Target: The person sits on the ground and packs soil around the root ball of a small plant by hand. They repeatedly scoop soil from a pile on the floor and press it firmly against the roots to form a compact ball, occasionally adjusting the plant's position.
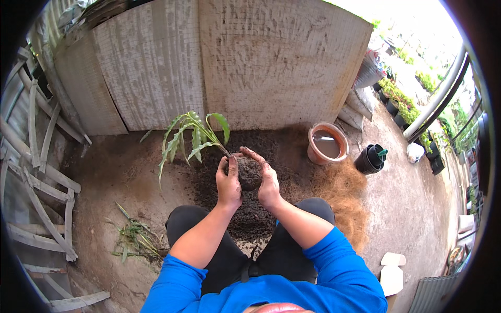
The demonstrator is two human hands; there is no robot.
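Observation:
Between my hands is a ball of dark soil [249, 174] around the base of a leafy plant [197, 135]. The plant leans to the left, with long, wavy-edged green leaves. My left hand [229, 182] grips the left side of the ball, its thumb beside the stem. Around the right and far side curves my right hand [268, 180], with soil on its fingers. Both hands are above a spread heap of dark potting soil [250, 221] on the ground between my knees. The roots are hidden in the soil.
A terracotta-coloured bucket of murky water [328, 144] stands at the right, near stacked black nursery pots [370, 159]. Brown coir fibre [346, 199] lies by my right knee. Pulled green plants [137, 236] lie at left, beside wooden frames [49, 211]. A panel wall [235, 66] stands ahead.

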